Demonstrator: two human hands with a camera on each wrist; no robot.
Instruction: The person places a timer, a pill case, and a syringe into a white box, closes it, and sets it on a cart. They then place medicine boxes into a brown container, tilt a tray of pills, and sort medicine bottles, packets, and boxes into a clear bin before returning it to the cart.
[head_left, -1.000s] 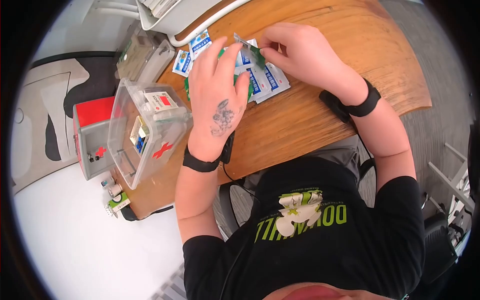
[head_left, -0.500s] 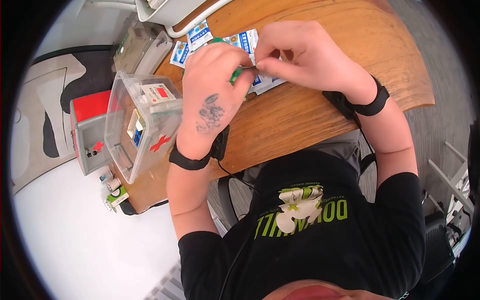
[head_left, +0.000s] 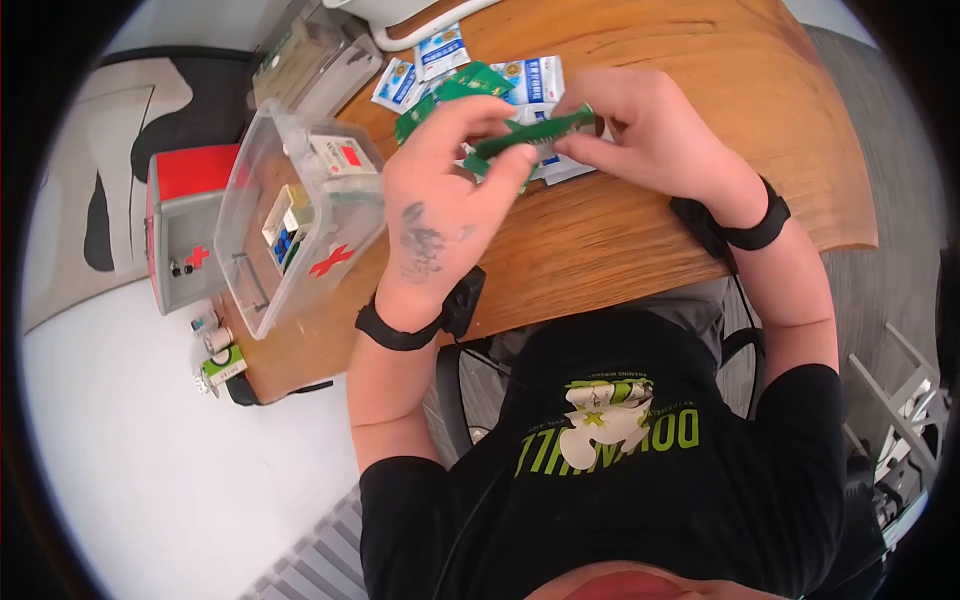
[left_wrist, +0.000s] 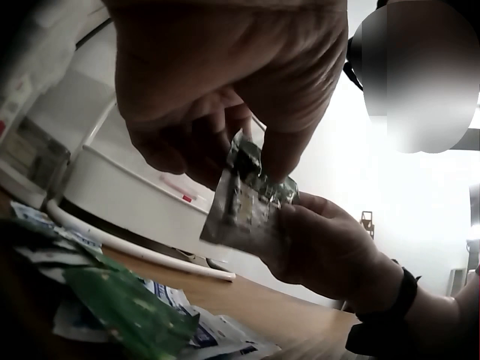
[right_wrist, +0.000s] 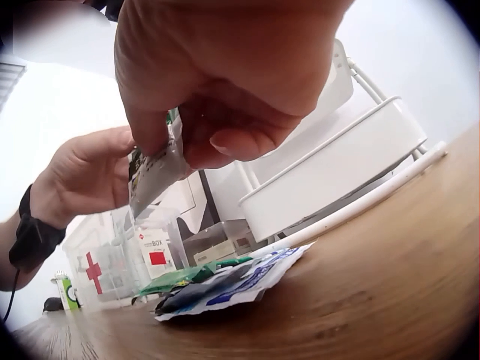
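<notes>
Above the wooden table, a green packet [head_left: 532,135] is pinched at one end by my left hand [head_left: 445,200] and at the other by my right hand [head_left: 655,140]. Its clear and silvery side [left_wrist: 251,214] shows in the left wrist view, between both hands' thumbs and fingers. The right wrist view shows the packet [right_wrist: 159,176] hanging from the fingertips. Beneath the hands lie blue-and-white sachets [head_left: 530,80] and another green packet [head_left: 440,98], partly covered by the left hand.
Left of the hands stands a clear plastic box [head_left: 262,210] with a red cross, holding small boxes. Beyond it are a red-and-grey case [head_left: 190,228] and another clear container [head_left: 318,70]. A white rack [right_wrist: 330,165] stands at the table's back.
The green packet, mostly hidden between the fingers half a second ago, now shows stretched between both hands. The hands stand slightly farther apart, and the head view has shifted a little.
</notes>
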